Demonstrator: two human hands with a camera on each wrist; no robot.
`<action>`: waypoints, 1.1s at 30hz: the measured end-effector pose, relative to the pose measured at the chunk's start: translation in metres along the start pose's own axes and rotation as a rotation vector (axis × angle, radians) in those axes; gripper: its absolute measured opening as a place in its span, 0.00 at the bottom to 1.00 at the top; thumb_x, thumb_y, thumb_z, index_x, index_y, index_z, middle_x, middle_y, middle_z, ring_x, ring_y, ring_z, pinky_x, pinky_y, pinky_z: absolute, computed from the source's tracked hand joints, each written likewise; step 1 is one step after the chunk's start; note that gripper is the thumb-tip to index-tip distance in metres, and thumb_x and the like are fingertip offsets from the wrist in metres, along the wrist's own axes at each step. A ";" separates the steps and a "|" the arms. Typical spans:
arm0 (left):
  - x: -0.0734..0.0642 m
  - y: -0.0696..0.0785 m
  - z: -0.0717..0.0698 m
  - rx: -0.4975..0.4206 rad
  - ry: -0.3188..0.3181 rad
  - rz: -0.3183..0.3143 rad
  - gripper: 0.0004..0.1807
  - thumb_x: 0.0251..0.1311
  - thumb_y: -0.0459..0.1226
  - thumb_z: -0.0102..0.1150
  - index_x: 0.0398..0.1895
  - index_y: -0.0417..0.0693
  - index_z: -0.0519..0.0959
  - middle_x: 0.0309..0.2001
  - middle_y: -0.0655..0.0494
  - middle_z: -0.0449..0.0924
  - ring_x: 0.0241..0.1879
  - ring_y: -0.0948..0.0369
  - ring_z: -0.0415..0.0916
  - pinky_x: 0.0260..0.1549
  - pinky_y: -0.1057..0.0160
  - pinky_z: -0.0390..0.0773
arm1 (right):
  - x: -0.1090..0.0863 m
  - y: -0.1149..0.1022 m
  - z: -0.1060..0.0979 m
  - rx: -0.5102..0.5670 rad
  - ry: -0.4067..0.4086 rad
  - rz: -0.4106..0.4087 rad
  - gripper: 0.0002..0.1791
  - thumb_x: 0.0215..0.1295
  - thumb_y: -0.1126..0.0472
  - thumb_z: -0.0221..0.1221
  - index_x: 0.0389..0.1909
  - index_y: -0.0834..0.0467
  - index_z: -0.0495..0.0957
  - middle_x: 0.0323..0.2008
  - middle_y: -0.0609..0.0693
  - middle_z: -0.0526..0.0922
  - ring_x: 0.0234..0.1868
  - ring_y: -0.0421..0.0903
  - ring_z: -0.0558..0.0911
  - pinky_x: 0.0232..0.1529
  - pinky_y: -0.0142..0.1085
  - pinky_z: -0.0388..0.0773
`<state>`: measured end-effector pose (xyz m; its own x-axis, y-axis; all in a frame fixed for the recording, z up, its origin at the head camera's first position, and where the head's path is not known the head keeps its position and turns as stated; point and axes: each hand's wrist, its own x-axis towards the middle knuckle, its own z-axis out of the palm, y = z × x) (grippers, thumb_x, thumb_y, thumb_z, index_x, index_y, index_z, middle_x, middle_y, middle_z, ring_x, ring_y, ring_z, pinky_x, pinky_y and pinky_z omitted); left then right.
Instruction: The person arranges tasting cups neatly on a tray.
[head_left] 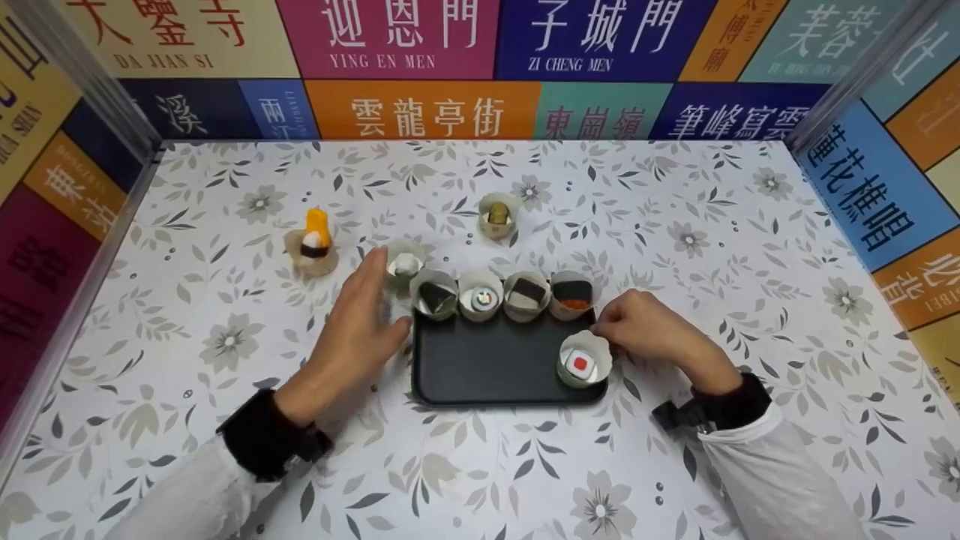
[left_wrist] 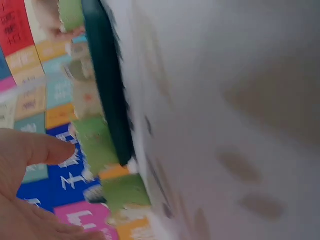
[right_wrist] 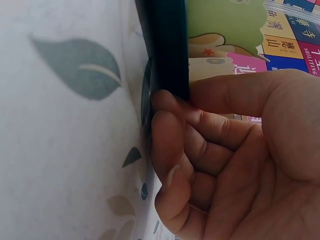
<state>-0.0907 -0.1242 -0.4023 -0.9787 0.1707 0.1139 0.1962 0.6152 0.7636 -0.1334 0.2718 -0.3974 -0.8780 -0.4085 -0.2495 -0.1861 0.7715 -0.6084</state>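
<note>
A black tray (head_left: 487,364) lies on the table, with a row of several paper cups along its far edge, each holding a small sushi piece. Near its front right corner stands a cup (head_left: 585,360) with a white, red-centred piece. My right hand (head_left: 649,326) pinches the tray's right edge between thumb and curled fingers; the right wrist view shows the tray rim (right_wrist: 167,50) in that pinch. My left hand (head_left: 352,330) is held at the tray's left side with fingers extended. Beside its fingertips stands a cup (head_left: 405,266) with a white piece, just off the tray's back left corner.
Farther left on the table is a paper cup (head_left: 313,255) with a yellow-topped piece. Behind the tray stands another cup (head_left: 499,216) with a greenish piece. Panels with large printed characters (head_left: 427,109) border the floral table (head_left: 225,450) at the back and sides.
</note>
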 end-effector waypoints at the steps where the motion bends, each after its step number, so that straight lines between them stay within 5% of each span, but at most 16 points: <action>1: 0.005 -0.003 -0.001 -0.009 -0.007 -0.009 0.54 0.60 0.29 0.68 0.84 0.40 0.45 0.83 0.42 0.44 0.82 0.48 0.44 0.79 0.50 0.46 | 0.000 0.000 0.000 0.002 0.000 0.000 0.15 0.64 0.64 0.59 0.18 0.55 0.83 0.14 0.43 0.77 0.15 0.39 0.73 0.21 0.31 0.69; 14: 0.048 -0.015 -0.007 0.029 -0.103 -0.120 0.56 0.52 0.26 0.70 0.82 0.34 0.48 0.80 0.32 0.50 0.81 0.41 0.45 0.79 0.48 0.46 | -0.001 0.000 0.001 0.007 -0.012 0.015 0.14 0.65 0.64 0.59 0.19 0.55 0.84 0.15 0.42 0.77 0.16 0.39 0.74 0.21 0.32 0.70; 21: 0.067 -0.018 -0.007 0.082 -0.122 -0.146 0.57 0.44 0.27 0.74 0.80 0.33 0.55 0.75 0.31 0.61 0.76 0.39 0.57 0.75 0.46 0.56 | -0.001 0.000 0.001 -0.014 0.004 0.020 0.15 0.65 0.62 0.60 0.17 0.54 0.83 0.14 0.41 0.76 0.17 0.39 0.73 0.21 0.32 0.69; 33: 0.080 -0.020 -0.002 0.117 -0.158 -0.185 0.53 0.42 0.26 0.73 0.77 0.36 0.60 0.70 0.34 0.70 0.70 0.41 0.66 0.71 0.47 0.64 | -0.001 0.000 0.000 -0.002 -0.003 0.040 0.15 0.66 0.62 0.60 0.19 0.54 0.83 0.15 0.43 0.77 0.16 0.38 0.74 0.21 0.33 0.70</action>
<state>-0.1733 -0.1244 -0.4074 -0.9789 0.1591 -0.1283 0.0292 0.7303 0.6825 -0.1329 0.2722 -0.3974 -0.8832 -0.3793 -0.2759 -0.1520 0.7879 -0.5967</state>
